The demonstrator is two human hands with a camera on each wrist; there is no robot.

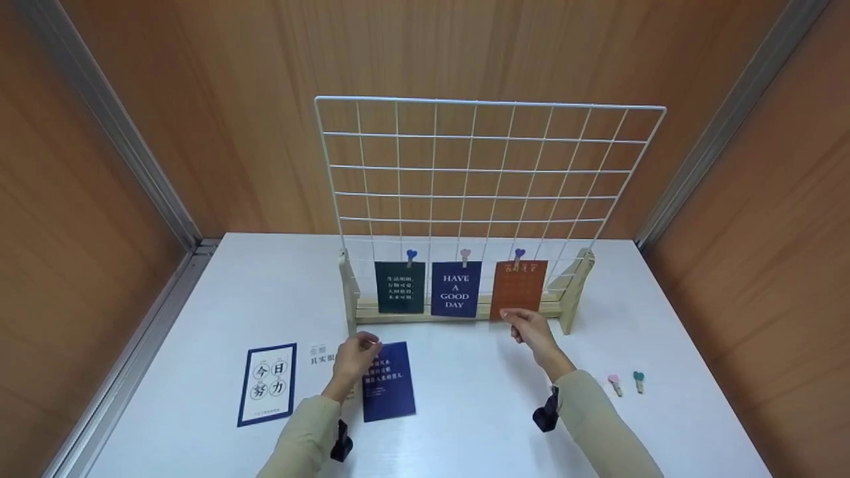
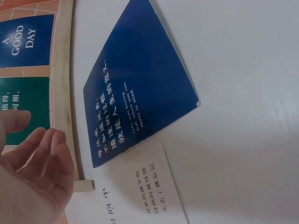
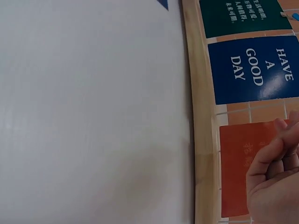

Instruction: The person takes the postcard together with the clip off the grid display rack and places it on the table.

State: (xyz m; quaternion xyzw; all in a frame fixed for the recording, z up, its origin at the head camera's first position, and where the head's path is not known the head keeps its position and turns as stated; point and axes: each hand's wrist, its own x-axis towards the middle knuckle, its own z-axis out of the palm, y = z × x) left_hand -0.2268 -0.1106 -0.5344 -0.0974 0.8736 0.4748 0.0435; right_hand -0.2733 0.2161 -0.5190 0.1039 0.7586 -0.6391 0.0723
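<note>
My left hand [image 1: 355, 364] hovers over the left part of a blue card [image 1: 392, 392] with white writing, lying on the table. In the left wrist view, its thumb and bent fingers stand apart with nothing between them. My right hand [image 1: 536, 337] is in front of the lower part of an orange card [image 1: 520, 285], fingers loosely bent and holding nothing. That card hangs from a blue heart-topped clip [image 1: 519, 255] on a white wire grid [image 1: 468, 170]. Beside it hang a blue HAVE A GOOD DAY card [image 1: 456, 285] and a dark green card [image 1: 400, 285], each clipped at its top.
A blue-bordered card [image 1: 267, 385] lies at the left of the white table [image 1: 465, 425]. A white card [image 1: 321, 356] is partly hidden by my left hand. Pink [image 1: 615, 384] and green [image 1: 639, 381] heart clips lie at right. The grid stands in a wooden base [image 1: 574, 292].
</note>
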